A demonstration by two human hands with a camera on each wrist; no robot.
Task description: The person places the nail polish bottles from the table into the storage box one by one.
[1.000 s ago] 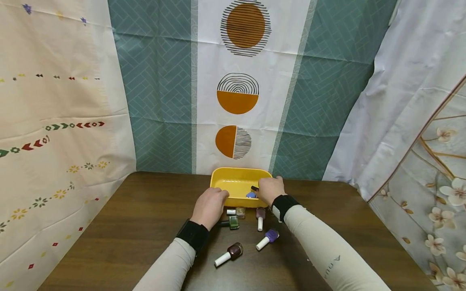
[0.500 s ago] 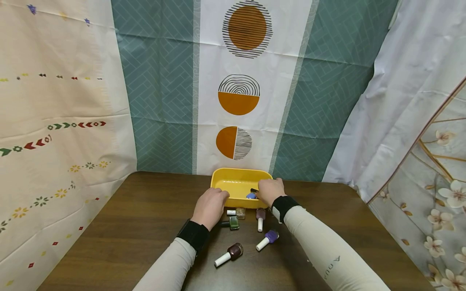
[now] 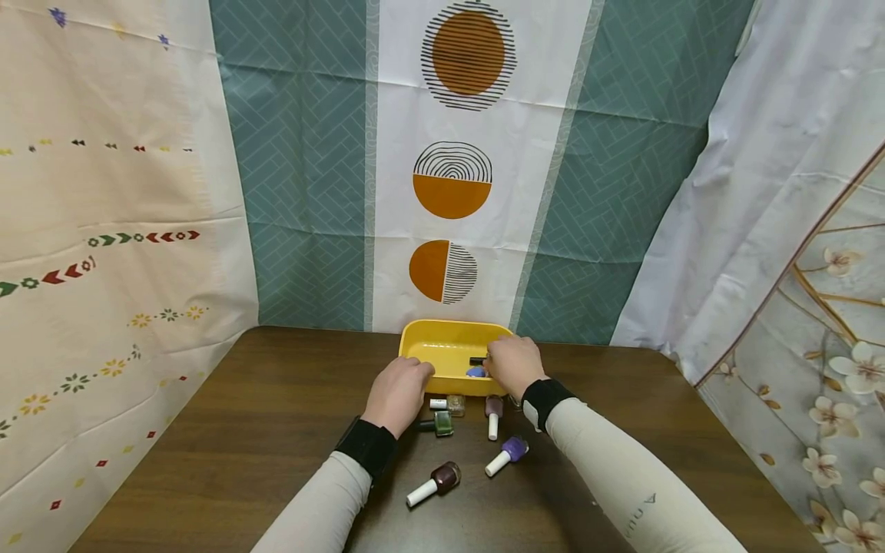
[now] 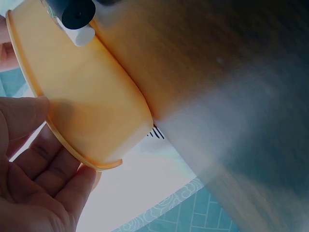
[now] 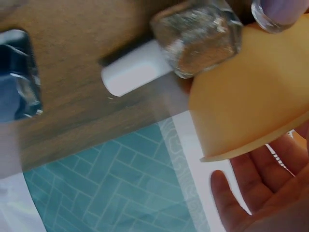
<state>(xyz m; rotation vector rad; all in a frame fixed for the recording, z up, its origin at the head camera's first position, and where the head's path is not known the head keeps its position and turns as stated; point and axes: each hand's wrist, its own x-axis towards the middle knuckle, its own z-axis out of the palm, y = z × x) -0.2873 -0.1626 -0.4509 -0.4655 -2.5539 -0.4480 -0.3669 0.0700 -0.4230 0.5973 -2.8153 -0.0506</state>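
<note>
My left hand (image 3: 399, 395) grips the near left corner of a yellow tray (image 3: 442, 386); in the left wrist view its thumb (image 4: 26, 116) lies along the wall, with fingers curled behind the rim. My right hand (image 3: 515, 364) reaches over the tray's right end, fingers behind the rim in the right wrist view. Beside its fingertips, inside the tray, lie a black cap (image 3: 477, 361) and a blue nail polish bottle (image 3: 476, 372). Whether the right fingers hold a bottle, I cannot tell. Close before the tray are a green nail polish (image 3: 443, 424), a glitter nail polish (image 3: 455, 405) and a mauve nail polish (image 3: 494, 407).
Nearer on the brown table (image 3: 297, 430) lie a purple nail polish (image 3: 515, 448) and a dark maroon nail polish (image 3: 447, 477), both white-capped. The right wrist view shows a silvery glitter bottle (image 5: 200, 38) by the tray wall and a dark blue bottle (image 5: 18, 72). Curtains (image 3: 304, 192) hang behind.
My right hand has shifted slightly left and toward me over the tray. The black cap beside it has turned from tilted to level. My left hand keeps its place on the rim.
</note>
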